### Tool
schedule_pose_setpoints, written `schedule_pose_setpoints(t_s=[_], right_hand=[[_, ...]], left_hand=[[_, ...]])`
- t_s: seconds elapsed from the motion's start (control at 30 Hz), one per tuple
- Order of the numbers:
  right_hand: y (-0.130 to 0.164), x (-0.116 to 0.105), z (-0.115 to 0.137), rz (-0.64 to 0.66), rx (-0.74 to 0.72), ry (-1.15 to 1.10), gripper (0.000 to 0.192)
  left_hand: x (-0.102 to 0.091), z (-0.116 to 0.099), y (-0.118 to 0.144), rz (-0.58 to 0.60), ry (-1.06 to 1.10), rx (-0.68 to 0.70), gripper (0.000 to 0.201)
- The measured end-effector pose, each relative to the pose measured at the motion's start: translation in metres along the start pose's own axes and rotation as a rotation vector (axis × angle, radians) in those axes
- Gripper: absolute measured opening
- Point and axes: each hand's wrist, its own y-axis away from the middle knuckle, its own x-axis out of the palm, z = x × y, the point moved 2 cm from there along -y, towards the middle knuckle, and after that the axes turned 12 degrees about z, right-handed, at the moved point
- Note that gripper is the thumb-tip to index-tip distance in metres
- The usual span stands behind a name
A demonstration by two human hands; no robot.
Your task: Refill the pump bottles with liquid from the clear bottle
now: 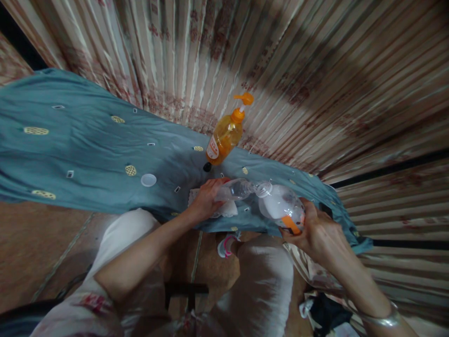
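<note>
I see my left hand (206, 199) wrapped around a small clear bottle (235, 189), fingers curled over its body and pinning it on its side above a white cloth (228, 209) that lies on the teal tablecloth (87, 150). My right hand (317, 234) grips a larger clear bottle (280, 206) with an orange label, fingers closed around its lower end, tilted so that its mouth meets the mouth of the small bottle between my two hands, near the front edge of the table. Just behind the small bottle stands an orange pump bottle (226, 135) of liquid, leaning in this view, with a small black cap (207, 166) at its foot. A white lid (148, 179) lies well to the left on the cloth. A striped curtain (298, 70) hangs behind the table, and my knees in pale trousers (266, 281) show below.
</note>
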Motion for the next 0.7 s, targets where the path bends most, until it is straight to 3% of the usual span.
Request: schedule_pose_setpoints(t_s=[0.23, 0.7], right_hand=[[0.0013, 0.0001, -0.0007, 0.066, 0.039, -0.021, 0.052], [0.0011, -0.0005, -0.001, 0.068, 0.029, -0.016, 0.053]], left_hand=[[-0.0009, -0.0017, -0.0001, 0.001, 0.006, 0.01, 0.062], [0.0, -0.0029, -0.0002, -0.017, -0.022, 0.018, 0.059]])
